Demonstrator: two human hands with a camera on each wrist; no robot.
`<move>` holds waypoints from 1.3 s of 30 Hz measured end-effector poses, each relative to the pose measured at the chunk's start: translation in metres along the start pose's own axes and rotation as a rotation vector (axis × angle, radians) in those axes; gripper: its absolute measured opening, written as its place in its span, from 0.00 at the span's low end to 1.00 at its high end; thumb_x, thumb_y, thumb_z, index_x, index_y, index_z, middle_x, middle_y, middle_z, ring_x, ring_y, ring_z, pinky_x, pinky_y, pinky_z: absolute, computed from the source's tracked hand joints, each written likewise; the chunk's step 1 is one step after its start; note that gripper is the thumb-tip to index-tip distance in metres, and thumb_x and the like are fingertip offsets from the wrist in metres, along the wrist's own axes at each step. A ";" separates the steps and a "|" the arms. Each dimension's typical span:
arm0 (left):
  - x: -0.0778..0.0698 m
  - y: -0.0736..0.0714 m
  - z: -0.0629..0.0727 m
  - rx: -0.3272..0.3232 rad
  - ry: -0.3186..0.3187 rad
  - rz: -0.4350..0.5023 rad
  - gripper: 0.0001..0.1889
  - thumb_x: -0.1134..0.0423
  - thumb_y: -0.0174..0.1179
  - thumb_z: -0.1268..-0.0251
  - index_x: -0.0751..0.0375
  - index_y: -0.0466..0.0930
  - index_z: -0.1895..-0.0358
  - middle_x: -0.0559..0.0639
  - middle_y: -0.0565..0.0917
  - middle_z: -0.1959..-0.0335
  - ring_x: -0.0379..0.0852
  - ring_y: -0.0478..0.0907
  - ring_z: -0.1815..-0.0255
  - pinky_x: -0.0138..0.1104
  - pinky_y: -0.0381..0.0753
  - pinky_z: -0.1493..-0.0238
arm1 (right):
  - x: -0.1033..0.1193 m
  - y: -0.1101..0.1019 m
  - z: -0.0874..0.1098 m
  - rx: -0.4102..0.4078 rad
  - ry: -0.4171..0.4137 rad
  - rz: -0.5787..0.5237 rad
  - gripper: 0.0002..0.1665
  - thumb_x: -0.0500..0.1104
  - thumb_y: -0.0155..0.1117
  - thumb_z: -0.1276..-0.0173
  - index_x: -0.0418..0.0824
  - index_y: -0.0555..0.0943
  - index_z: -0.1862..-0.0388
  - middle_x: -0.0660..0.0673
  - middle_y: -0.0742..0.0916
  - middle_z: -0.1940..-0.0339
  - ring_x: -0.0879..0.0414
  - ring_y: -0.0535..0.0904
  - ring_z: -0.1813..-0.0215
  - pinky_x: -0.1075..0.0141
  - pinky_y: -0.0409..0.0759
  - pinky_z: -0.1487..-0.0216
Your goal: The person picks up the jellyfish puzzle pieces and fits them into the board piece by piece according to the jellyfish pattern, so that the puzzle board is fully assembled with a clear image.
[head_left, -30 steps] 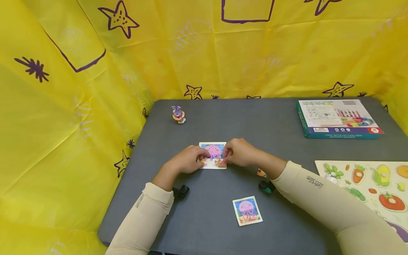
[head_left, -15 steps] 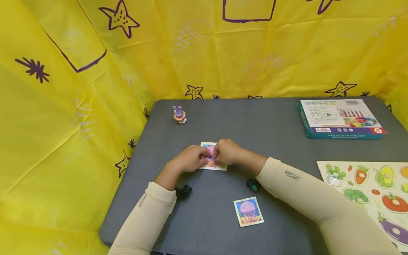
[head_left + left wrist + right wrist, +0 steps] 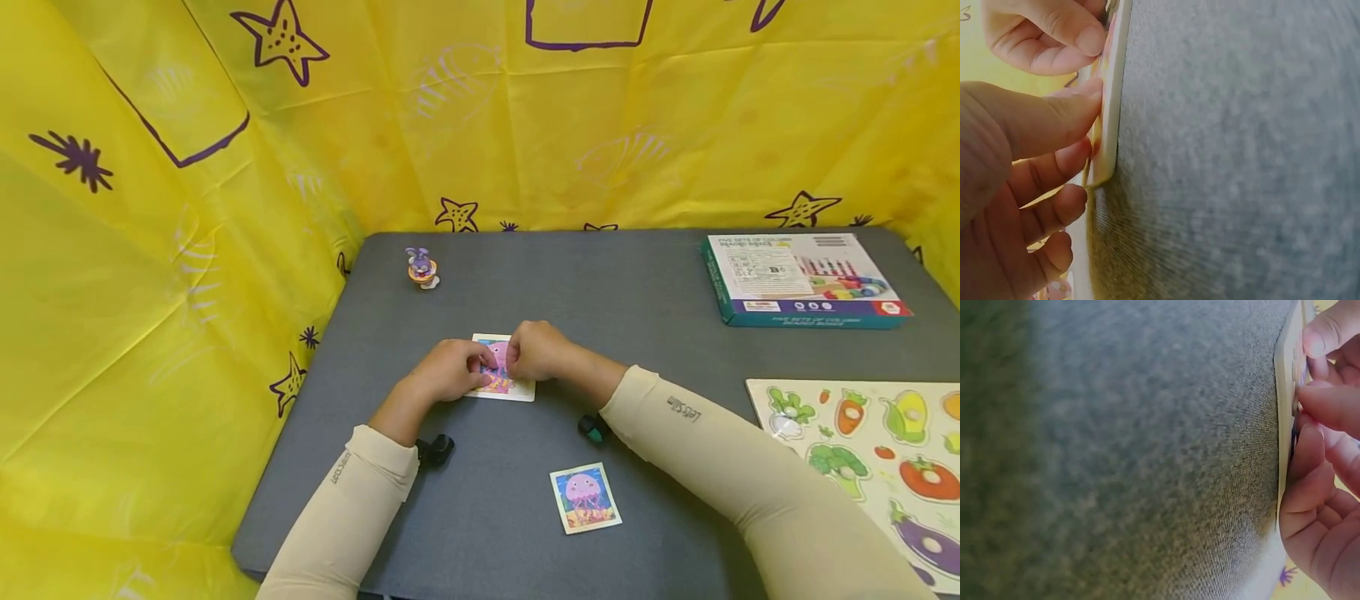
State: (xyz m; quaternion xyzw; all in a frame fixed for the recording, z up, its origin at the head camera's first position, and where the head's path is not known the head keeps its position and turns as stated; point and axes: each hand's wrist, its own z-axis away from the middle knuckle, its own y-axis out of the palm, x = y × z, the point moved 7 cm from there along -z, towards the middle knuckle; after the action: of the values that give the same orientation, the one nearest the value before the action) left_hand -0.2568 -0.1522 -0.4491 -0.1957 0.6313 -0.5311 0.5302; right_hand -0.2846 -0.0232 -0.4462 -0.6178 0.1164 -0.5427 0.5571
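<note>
Both hands meet over a small jellyfish jigsaw puzzle in a pale frame, lying flat on the grey table. My left hand rests on its left side. In the left wrist view, the left thumb presses the puzzle face, with the other fingers loosely bent. My right hand covers the right side; its thumb and curled fingers pinch a puzzle piece, mostly hidden by the fingers. Coral-coloured pieces show between the hands. A matching jellyfish card lies nearer the body.
A purple rabbit figurine stands at the back left of the table. At the back right lies a flat box. A vegetable puzzle board is by the right sleeve. Yellow cloth encloses the far and left sides.
My right hand has moved left over the puzzle, bringing a piece inward from its lower right. The right forearm shifted left too, uncovering more of the vegetable board. The left hand barely moved.
</note>
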 end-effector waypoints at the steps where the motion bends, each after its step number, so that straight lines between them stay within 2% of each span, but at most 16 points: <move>1: -0.001 0.000 0.000 0.000 0.004 -0.011 0.07 0.63 0.71 0.39 0.50 0.86 0.60 0.42 0.76 0.77 0.39 0.71 0.74 0.33 0.69 0.68 | 0.000 0.000 0.001 0.000 0.003 -0.001 0.07 0.40 0.74 0.45 0.47 0.86 0.80 0.54 0.85 0.78 0.55 0.78 0.68 0.67 0.74 0.68; 5: -0.010 0.000 0.000 0.012 0.025 -0.093 0.07 0.63 0.70 0.38 0.51 0.86 0.58 0.44 0.78 0.74 0.43 0.73 0.68 0.37 0.72 0.62 | -0.001 -0.007 0.009 -0.032 -0.004 0.026 0.06 0.41 0.74 0.43 0.48 0.85 0.78 0.53 0.84 0.76 0.55 0.78 0.68 0.66 0.73 0.67; 9: -0.021 0.000 0.002 0.007 0.057 -0.157 0.08 0.61 0.68 0.36 0.50 0.86 0.54 0.47 0.81 0.64 0.48 0.75 0.56 0.43 0.74 0.51 | -0.005 -0.022 0.028 -0.030 -0.018 0.089 0.08 0.41 0.73 0.39 0.48 0.84 0.76 0.52 0.83 0.76 0.55 0.77 0.68 0.63 0.73 0.66; 12: -0.029 0.002 0.003 0.002 0.102 -0.149 0.11 0.59 0.68 0.35 0.49 0.86 0.51 0.49 0.82 0.56 0.52 0.75 0.49 0.46 0.73 0.44 | -0.012 -0.031 0.046 0.027 -0.022 0.161 0.08 0.40 0.73 0.38 0.47 0.84 0.76 0.52 0.83 0.75 0.54 0.77 0.68 0.61 0.75 0.64; 15: -0.033 0.003 0.003 0.014 0.132 -0.139 0.13 0.60 0.68 0.35 0.47 0.87 0.48 0.49 0.81 0.50 0.53 0.74 0.46 0.47 0.72 0.41 | -0.026 -0.034 0.065 0.101 0.018 0.218 0.06 0.42 0.76 0.39 0.46 0.85 0.70 0.50 0.85 0.69 0.52 0.79 0.64 0.57 0.79 0.58; 18: -0.031 0.005 0.003 0.037 0.121 -0.137 0.15 0.62 0.68 0.36 0.47 0.87 0.47 0.50 0.80 0.49 0.53 0.73 0.45 0.47 0.71 0.41 | -0.040 -0.034 0.083 0.137 0.062 0.257 0.15 0.46 0.80 0.42 0.42 0.84 0.63 0.47 0.86 0.63 0.50 0.80 0.59 0.53 0.80 0.53; 21: -0.026 0.006 0.003 0.063 0.101 -0.125 0.16 0.63 0.68 0.36 0.47 0.87 0.45 0.50 0.79 0.48 0.53 0.72 0.44 0.46 0.71 0.39 | -0.050 -0.031 0.096 0.115 0.078 0.264 0.16 0.47 0.81 0.44 0.39 0.83 0.68 0.46 0.83 0.69 0.50 0.77 0.64 0.56 0.77 0.60; 25: -0.023 0.005 0.003 0.081 0.100 -0.095 0.17 0.63 0.68 0.35 0.48 0.86 0.44 0.52 0.78 0.47 0.53 0.72 0.42 0.45 0.70 0.37 | -0.059 -0.028 0.107 0.044 0.082 0.229 0.16 0.46 0.80 0.44 0.42 0.80 0.77 0.49 0.80 0.75 0.53 0.73 0.70 0.59 0.73 0.67; 28: -0.023 0.005 0.002 0.084 0.107 -0.081 0.17 0.64 0.67 0.35 0.48 0.86 0.44 0.52 0.78 0.46 0.54 0.72 0.41 0.46 0.70 0.36 | -0.062 -0.027 0.112 -0.010 0.098 0.193 0.16 0.47 0.81 0.45 0.42 0.82 0.69 0.50 0.82 0.73 0.53 0.76 0.67 0.56 0.77 0.63; 33: -0.026 0.007 -0.001 0.078 0.129 -0.073 0.17 0.64 0.68 0.35 0.48 0.86 0.44 0.53 0.78 0.45 0.55 0.72 0.40 0.46 0.69 0.34 | -0.065 -0.025 0.114 -0.069 0.105 0.111 0.22 0.47 0.83 0.47 0.39 0.82 0.59 0.51 0.83 0.71 0.54 0.78 0.66 0.55 0.78 0.59; 39: -0.029 0.011 -0.007 0.085 0.148 -0.077 0.17 0.63 0.68 0.35 0.47 0.86 0.44 0.52 0.78 0.43 0.54 0.71 0.38 0.46 0.67 0.32 | -0.055 -0.024 0.103 -0.101 -0.001 -0.010 0.07 0.38 0.77 0.43 0.42 0.86 0.67 0.53 0.83 0.74 0.59 0.76 0.68 0.62 0.76 0.61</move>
State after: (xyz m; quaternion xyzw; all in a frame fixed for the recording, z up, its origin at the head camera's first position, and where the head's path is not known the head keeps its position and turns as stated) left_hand -0.2489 -0.1217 -0.4464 -0.1575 0.6377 -0.5905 0.4689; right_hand -0.2345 0.0842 -0.4343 -0.6459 0.1401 -0.5387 0.5225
